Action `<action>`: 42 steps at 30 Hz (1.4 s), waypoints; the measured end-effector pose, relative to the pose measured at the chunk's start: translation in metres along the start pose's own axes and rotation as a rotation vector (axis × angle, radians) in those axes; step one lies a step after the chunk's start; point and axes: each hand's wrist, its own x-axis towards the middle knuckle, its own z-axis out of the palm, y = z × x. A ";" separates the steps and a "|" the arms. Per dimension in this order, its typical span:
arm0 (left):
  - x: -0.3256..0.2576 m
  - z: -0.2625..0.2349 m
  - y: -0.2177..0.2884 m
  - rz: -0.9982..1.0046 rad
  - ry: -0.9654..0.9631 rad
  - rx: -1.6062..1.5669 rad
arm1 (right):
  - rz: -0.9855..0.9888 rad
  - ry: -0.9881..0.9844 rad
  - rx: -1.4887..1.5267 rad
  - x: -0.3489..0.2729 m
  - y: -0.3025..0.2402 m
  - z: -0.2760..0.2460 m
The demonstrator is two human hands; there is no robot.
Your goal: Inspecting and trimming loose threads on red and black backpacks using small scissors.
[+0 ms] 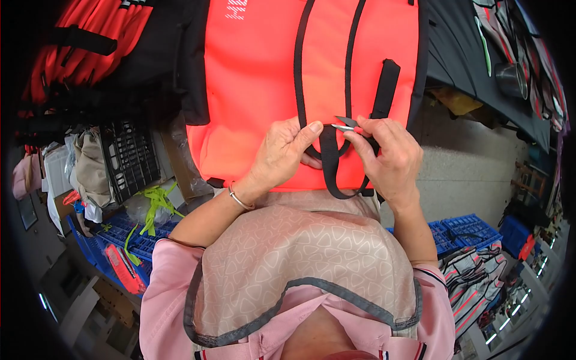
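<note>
A bright orange-red backpack (252, 78) with black sides lies in front of me, its near end by my lap. My right hand (393, 153) is closed around a small pair of thread snips (346, 127), whose blades point left and stand apart. My left hand (281, 150) pinches the lower end of the orange shoulder strap (326, 66) with its black edging, thumb on top. The blade tips are close to my left thumb, at the strap end. From there a black webbing strap (330, 171) hangs in a loop. Some left fingers are hidden under the strap.
More orange-red pieces (99, 36) are piled at the far left. Below them stand a black crate (129, 159) and blue crates (102, 246) with yellow-green strips (157, 207). On the right, a metal cup (511, 81) sits on a dark-covered table (459, 45), and striped fabric pieces (477, 282) are stacked.
</note>
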 end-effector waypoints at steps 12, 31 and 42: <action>0.002 -0.005 -0.001 -0.077 -0.041 -0.120 | 0.642 -0.211 0.545 0.000 -0.007 0.002; 0.006 -0.009 -0.007 -0.099 -0.073 -0.226 | 0.828 -0.124 1.147 -0.003 0.003 0.009; -0.001 -0.003 -0.001 0.042 -0.053 -0.027 | 0.341 -0.034 0.386 -0.007 -0.006 -0.002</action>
